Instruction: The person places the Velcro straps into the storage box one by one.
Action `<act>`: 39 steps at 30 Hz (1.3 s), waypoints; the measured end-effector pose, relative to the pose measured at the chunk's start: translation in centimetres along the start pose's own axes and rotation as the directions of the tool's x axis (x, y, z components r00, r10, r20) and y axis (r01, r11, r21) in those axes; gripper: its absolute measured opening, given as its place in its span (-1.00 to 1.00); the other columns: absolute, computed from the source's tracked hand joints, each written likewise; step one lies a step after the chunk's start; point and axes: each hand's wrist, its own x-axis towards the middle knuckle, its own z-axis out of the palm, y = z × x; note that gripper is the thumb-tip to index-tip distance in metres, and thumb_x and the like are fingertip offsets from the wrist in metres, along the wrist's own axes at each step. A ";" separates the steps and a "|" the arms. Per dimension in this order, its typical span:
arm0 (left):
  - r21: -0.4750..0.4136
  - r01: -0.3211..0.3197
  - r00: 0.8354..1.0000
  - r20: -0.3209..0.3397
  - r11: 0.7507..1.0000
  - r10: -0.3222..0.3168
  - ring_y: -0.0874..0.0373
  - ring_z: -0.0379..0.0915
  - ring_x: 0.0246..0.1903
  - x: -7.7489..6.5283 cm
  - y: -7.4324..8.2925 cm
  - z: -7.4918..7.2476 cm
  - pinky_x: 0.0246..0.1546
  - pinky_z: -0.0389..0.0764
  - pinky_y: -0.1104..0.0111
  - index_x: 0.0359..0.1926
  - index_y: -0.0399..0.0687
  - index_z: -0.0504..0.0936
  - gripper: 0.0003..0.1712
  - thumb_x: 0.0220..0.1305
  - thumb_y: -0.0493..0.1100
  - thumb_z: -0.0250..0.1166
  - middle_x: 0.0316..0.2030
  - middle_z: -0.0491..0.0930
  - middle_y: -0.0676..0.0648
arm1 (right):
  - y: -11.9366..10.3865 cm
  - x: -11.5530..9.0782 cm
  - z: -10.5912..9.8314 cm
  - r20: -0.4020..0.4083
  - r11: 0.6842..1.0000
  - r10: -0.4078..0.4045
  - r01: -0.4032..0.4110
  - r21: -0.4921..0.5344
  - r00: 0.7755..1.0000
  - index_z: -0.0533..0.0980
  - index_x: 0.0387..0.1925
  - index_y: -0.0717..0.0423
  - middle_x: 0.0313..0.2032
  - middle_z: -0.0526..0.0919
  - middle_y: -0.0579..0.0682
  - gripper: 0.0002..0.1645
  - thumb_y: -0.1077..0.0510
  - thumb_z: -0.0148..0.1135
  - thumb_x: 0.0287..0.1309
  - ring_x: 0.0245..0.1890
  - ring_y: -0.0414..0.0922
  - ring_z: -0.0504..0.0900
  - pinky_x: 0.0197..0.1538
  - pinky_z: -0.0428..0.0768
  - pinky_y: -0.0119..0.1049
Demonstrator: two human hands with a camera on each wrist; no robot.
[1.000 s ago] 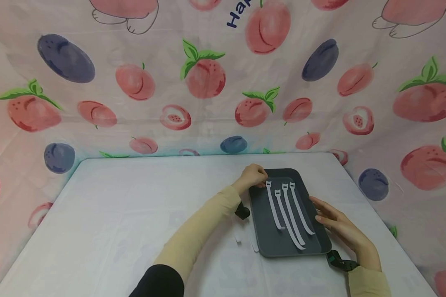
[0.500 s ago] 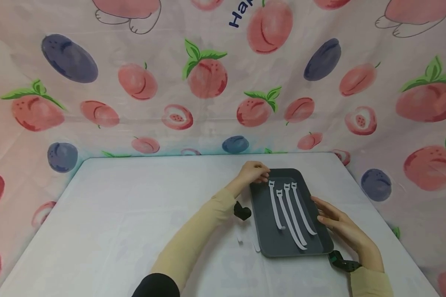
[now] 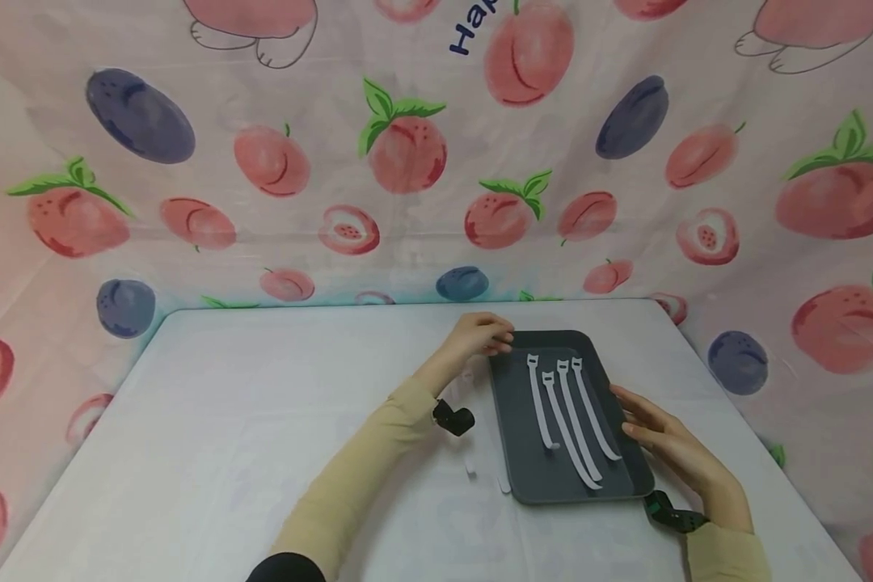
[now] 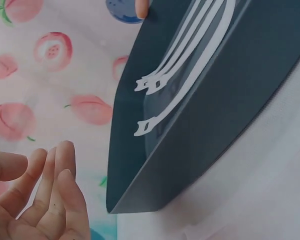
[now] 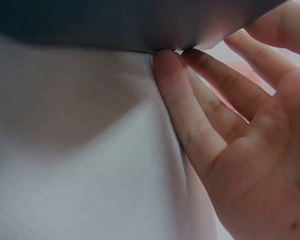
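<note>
We locate the dark grey tray on the right part of the white-covered table; four slender white straps, curved at their near ends, lie lengthwise inside it. The right hand rests its extended fingers against the tray's right side. The left hand, fingers loosely bent, thumb apart, grasps nothing and sits just beside the far left corner. Near the tray's left edge, we note two small white pieces on the cover. Each wrist carries a black device below a pale yellow sleeve. Behind and around the table, we observe a pale pink backdrop printed with peaches, dark blue fruit and partial lettering.
</note>
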 end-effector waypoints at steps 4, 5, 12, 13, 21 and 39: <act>-0.017 -0.010 1.000 -0.004 1.000 0.010 0.16 0.66 -0.33 -0.8 -0.2 -0.5 -0.18 0.60 0.30 -0.07 -0.12 0.59 -0.71 0.28 -0.13 0.10 -0.16 0.65 -0.18 | 0.0 0.0 0.0 0.003 1.000 0.000 0.000 0.000 1.000 -0.03 0.39 -0.19 0.41 -0.10 0.19 -0.25 0.00 0.02 0.24 0.38 0.28 -0.15 0.24 0.02 0.33; -0.020 -0.015 1.000 -0.006 1.000 0.015 0.12 0.66 -0.29 -1.0 -0.2 -0.6 -0.15 0.60 0.26 -0.07 -0.12 0.59 -0.71 0.28 -0.13 0.09 -0.15 0.65 -0.19 | 0.0 0.0 0.0 0.004 1.000 0.002 -0.002 0.002 1.000 -0.03 0.39 -0.19 0.41 -0.10 0.19 -0.25 0.00 0.02 0.24 0.38 0.28 -0.15 0.24 0.02 0.34; -0.073 -0.014 1.000 -0.025 0.997 0.012 -0.08 0.59 -0.12 -3.0 -0.7 -1.5 0.04 0.50 0.08 -0.01 -0.12 0.56 -0.67 0.31 -0.09 0.05 -0.06 0.59 -0.26 | 0.0 0.1 0.0 0.010 1.000 0.005 -0.005 0.002 1.000 -0.04 0.39 -0.20 0.42 -0.11 0.20 -0.25 0.00 0.02 0.24 0.38 0.30 -0.18 0.21 -0.03 0.39; -0.077 -0.015 0.999 -0.032 0.997 0.013 -0.08 0.59 -0.11 -3.3 -0.9 -1.6 0.03 0.50 0.09 -0.01 -0.11 0.56 -0.67 0.31 -0.08 0.06 -0.05 0.59 -0.26 | 0.1 0.1 0.0 0.010 1.000 0.005 -0.005 0.002 1.000 -0.03 0.39 -0.20 0.42 -0.11 0.20 -0.25 0.00 0.02 0.24 0.38 0.30 -0.18 0.21 -0.03 0.39; -0.096 -0.063 0.991 -0.124 0.993 0.051 0.10 0.65 -0.23 -4.5 -2.7 -3.1 -0.17 0.60 0.32 -0.05 -0.07 0.58 -0.70 0.26 -0.08 0.11 -0.13 0.64 -0.16 | 0.1 0.1 -0.1 0.017 1.000 -0.007 0.007 0.006 1.000 -0.04 0.39 -0.16 0.41 -0.12 0.21 -0.25 0.02 0.01 0.25 0.37 0.31 -0.18 0.22 -0.01 0.38; -0.176 -0.090 0.981 -0.188 0.980 0.056 -0.11 0.55 -0.05 -4.6 -5.6 -5.9 0.03 0.50 0.10 0.05 -0.17 0.50 -0.64 0.33 -0.10 0.03 0.00 0.54 -0.28 | 0.1 0.0 -0.1 0.017 1.000 -0.006 0.006 -0.002 1.000 -0.05 0.39 -0.19 0.41 -0.12 0.22 -0.26 0.02 0.01 0.25 0.37 0.32 -0.18 0.19 -0.02 0.41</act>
